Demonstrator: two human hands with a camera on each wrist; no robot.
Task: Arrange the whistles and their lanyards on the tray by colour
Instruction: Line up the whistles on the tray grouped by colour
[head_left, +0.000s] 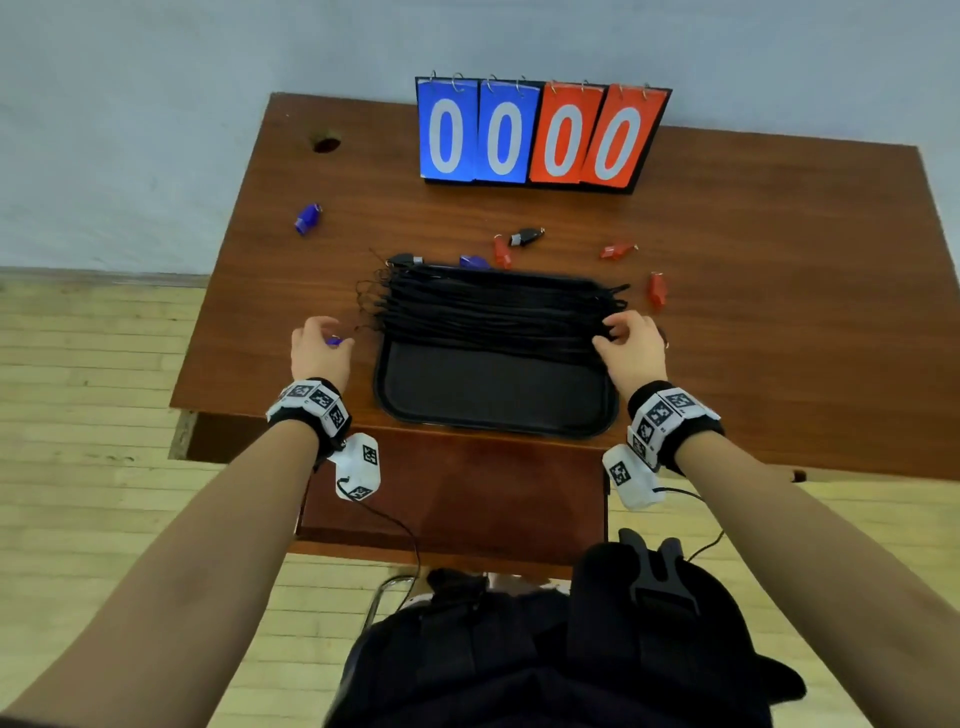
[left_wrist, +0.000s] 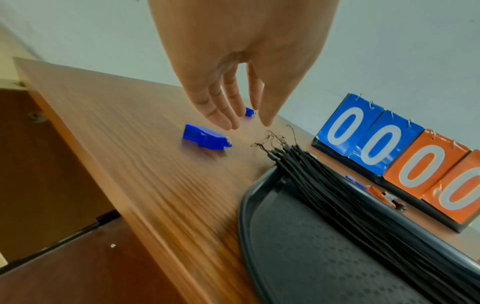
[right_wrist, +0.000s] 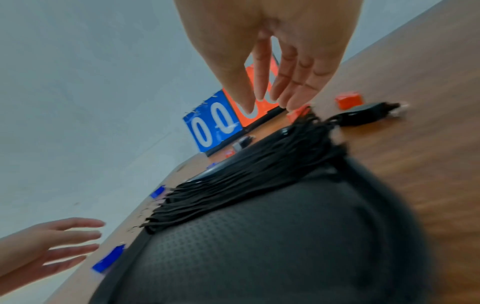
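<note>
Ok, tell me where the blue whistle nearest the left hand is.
In the left wrist view the small blue plastic whistle lies on the brown wooden table, just below the left hand's open fingertips, left of the black tray.

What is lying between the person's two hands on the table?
The head view shows the black tray with a bundle of black lanyards across its far half, between the left hand and right hand.

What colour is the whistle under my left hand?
Blue whistle, lying on the table; clearest in the left wrist view.
</note>
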